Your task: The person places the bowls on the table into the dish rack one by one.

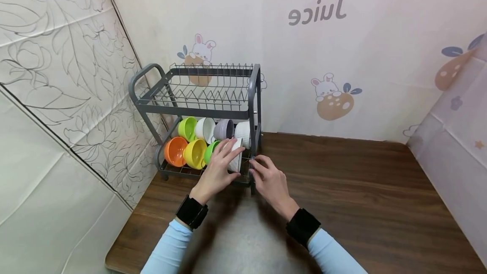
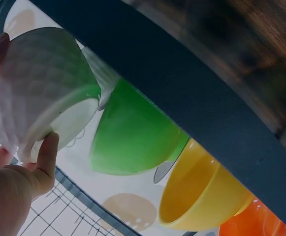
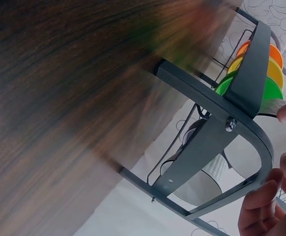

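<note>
A white dimpled bowl [image 2: 39, 83] with a dark rim stands tipped on its side at the right front of the dish rack's lower shelf. My left hand [image 1: 217, 172] grips it, fingers at its rim and thumb by its base; in the left wrist view a fingertip presses the foot ring. At the dark grey dish rack's [image 1: 249, 114] front right post, my right hand [image 1: 272, 181] pinches the frame with bent fingers. Left of the bowl sit a green cup [image 2: 133, 130], a yellow cup [image 1: 195, 154] and an orange cup [image 1: 175, 151], tilted in a row.
Behind the front row lean a lime cup [image 1: 186, 128], a white cup [image 1: 204, 129], a purple-grey cup [image 1: 223, 130] and a ribbed white cup [image 1: 242, 133]. The upper wire shelf [image 1: 205, 92] overhangs them. Brown wooden tabletop [image 1: 361, 189] extends to the right; printed cloth walls stand around.
</note>
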`<state>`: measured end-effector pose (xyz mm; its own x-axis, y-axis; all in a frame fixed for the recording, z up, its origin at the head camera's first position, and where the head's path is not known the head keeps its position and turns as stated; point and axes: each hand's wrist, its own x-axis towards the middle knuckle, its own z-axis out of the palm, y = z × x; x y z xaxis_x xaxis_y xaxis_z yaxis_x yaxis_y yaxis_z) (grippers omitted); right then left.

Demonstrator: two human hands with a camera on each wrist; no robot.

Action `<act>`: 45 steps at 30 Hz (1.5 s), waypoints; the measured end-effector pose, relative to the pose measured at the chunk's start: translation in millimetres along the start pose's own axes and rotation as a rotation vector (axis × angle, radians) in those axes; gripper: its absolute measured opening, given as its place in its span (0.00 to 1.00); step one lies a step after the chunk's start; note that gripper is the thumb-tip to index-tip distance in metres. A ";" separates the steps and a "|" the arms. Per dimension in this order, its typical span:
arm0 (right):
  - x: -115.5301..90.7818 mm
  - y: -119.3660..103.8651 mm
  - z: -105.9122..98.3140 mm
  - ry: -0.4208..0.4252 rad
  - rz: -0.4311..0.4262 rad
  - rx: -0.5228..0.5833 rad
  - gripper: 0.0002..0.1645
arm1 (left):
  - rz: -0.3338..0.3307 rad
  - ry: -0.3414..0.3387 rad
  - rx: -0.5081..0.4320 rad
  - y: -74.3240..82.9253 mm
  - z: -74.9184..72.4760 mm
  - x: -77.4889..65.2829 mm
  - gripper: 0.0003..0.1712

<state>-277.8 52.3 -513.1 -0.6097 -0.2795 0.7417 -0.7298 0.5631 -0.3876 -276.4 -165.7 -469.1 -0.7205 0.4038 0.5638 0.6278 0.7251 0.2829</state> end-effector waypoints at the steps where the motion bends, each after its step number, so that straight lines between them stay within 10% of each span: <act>1: 0.1 0.0 0.0 -0.006 0.011 -0.006 0.15 | -0.003 -0.010 0.009 -1.1 1.2 0.6 0.50; 45: -5.2 -3.2 -1.5 -0.082 0.151 -0.020 0.19 | -0.006 -0.077 0.119 -6.6 26.3 3.9 0.50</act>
<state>-271.8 53.1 -514.9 -0.7354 -0.2525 0.6288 -0.6223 0.6189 -0.4793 -291.1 -154.2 -489.2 -0.7475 0.4378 0.4996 0.5874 0.7868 0.1893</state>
